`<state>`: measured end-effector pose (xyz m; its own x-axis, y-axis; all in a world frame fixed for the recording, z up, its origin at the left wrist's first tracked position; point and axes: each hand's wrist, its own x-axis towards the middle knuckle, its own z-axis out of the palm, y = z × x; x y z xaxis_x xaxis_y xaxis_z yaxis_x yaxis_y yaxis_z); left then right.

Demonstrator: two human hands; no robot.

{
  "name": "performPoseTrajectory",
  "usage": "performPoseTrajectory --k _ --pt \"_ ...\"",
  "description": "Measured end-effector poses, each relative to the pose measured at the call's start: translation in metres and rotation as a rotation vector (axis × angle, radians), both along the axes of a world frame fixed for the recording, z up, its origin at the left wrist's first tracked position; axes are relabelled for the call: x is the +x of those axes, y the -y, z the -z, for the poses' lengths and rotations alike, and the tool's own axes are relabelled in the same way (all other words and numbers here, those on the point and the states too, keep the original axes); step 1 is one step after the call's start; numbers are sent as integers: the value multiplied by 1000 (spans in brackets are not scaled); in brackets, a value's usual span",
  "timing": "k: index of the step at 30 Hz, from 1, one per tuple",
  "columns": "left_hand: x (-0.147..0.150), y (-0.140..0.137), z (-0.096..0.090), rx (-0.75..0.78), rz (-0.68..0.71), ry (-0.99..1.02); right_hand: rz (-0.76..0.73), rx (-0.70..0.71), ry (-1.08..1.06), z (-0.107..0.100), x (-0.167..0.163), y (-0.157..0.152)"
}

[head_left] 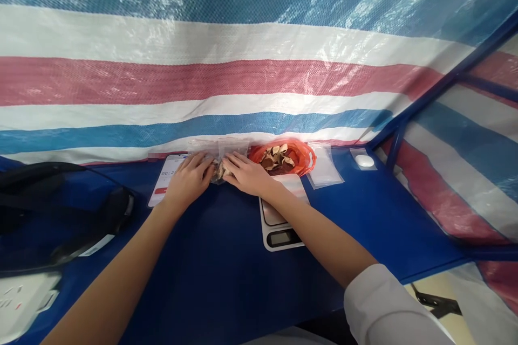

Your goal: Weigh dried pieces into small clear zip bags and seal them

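Two clear plastic bags lie side by side against the back of the table. The left bag (202, 145) is partly under my left hand (191, 177), whose bent fingers and thumb close on its edge. My right hand (245, 173) has its fingers and thumb around the other bag (233, 145). Pale and brown dried pieces (220, 170) show through the plastic between the hands. My fingers hide much of both bags. Beneath my right forearm is a white kitchen scale (269, 229), with its display facing me.
An open red plastic bag (305, 155) holds dried slices (278, 157). Right of it lie flat clear bags (326, 167) and a small white object (365, 160). A phone (157, 187) showing a timer, a black strapped device (115, 207) and a white power strip (24, 302) are left. Striped sheeting (202, 83) hangs behind.
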<state>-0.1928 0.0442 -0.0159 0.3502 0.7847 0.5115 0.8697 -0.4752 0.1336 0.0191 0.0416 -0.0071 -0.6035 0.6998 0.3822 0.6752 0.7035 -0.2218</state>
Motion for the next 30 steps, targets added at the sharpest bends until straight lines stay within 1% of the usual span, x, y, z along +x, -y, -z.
performPoseTrajectory --k 4,7,11,15,18,21,30 --pt "-1 -2 0 -3 -11 -15 -9 -10 -20 2 1 -1" --pt "0 -2 -2 4 -22 -21 -9 19 -8 2 1 -2" --pt "3 2 -8 58 -35 -20 -15 74 -25 -3 4 0" --pt "16 12 -17 78 -32 33 -29 81 -78 -10 18 11" --pt "34 26 -21 76 -14 73 0 88 -109 -12 37 23" --pt "54 41 -21 78 -7 87 48 93 -142 -10 64 37" --pt "96 77 -3 66 12 95 273 22 -215 8 158 82"
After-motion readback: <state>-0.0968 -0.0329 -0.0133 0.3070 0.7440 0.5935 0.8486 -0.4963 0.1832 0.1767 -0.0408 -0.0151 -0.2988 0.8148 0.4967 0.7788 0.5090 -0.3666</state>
